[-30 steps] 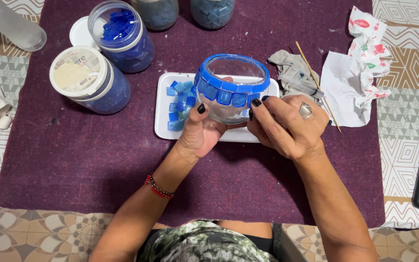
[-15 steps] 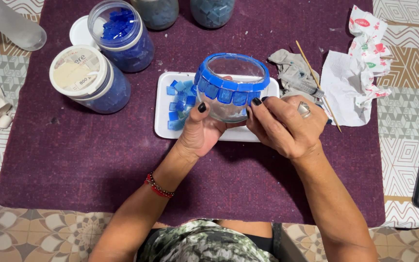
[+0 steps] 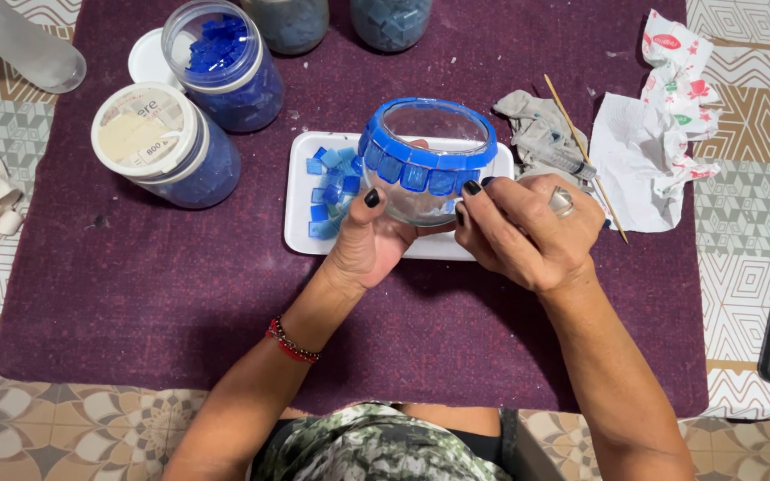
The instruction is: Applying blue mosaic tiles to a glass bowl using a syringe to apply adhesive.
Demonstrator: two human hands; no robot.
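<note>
In the middle of the frame you hold a round clear glass bowl point(image 3: 427, 169), its rim covered with glossy square blue tiles. Your left hand point(image 3: 372, 240) cups it from below, fingers curled around. Your right hand point(image 3: 528, 227) pinches its lower side with fingertips together. Under it lies a white rectangular tray point(image 3: 300, 191) on the table's purple felt cloth point(image 3: 135, 285).
</note>
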